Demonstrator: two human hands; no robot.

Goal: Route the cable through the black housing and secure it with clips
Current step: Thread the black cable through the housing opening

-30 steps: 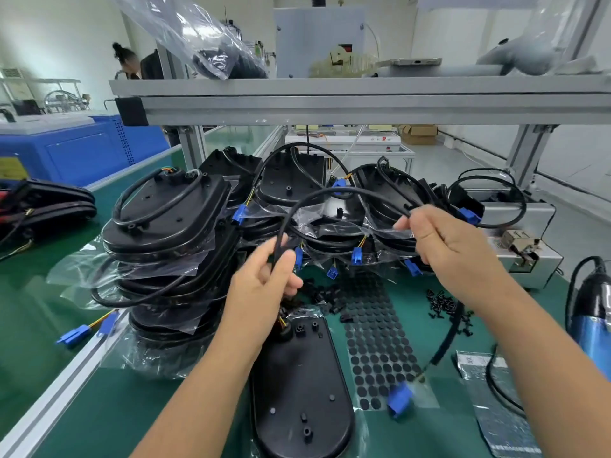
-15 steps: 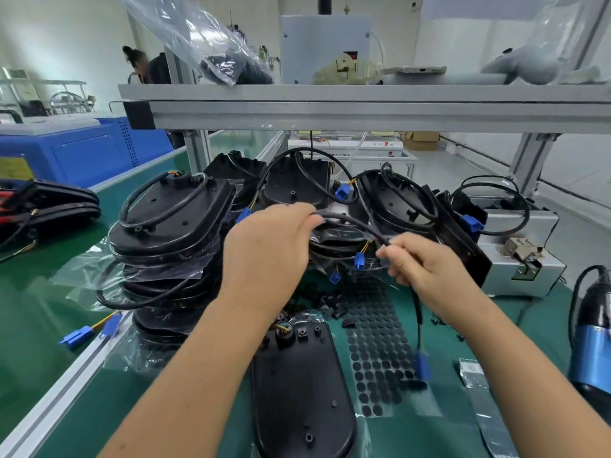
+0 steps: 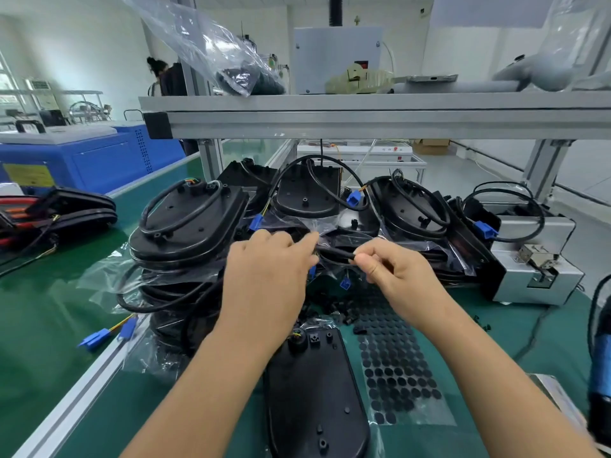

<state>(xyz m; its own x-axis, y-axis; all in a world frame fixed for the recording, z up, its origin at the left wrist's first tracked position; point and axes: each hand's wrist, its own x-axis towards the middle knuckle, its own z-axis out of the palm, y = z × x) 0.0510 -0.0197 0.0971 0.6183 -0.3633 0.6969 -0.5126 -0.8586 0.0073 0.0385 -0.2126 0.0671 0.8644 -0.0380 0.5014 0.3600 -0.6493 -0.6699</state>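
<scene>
A long black oval housing (image 3: 314,398) lies flat on the green mat at the bottom centre, with a round grommet and coloured wires at its far end. The black cable (image 3: 334,252) is stretched short between both hands above it. My left hand (image 3: 267,269) pinches one end of that stretch with curled fingers. My right hand (image 3: 396,269) pinches the other end between thumb and forefinger. A blue connector (image 3: 345,284) hangs just below the hands. Small black clips (image 3: 334,309) lie loose on the mat beyond the housing.
Stacks of finished black housings (image 3: 188,226) with looped cables crowd the back and left. A sheet of black round pads (image 3: 393,368) lies right of the housing. A grey metal box (image 3: 535,269) stands at the right, a blue tool (image 3: 600,375) at the far right edge. An aluminium shelf (image 3: 363,117) runs overhead.
Both hands have come together: the wide cable loop held high a second ago is now a short stretch between them, lower and nearer the stacks. The dangling blue connector was drawn up.
</scene>
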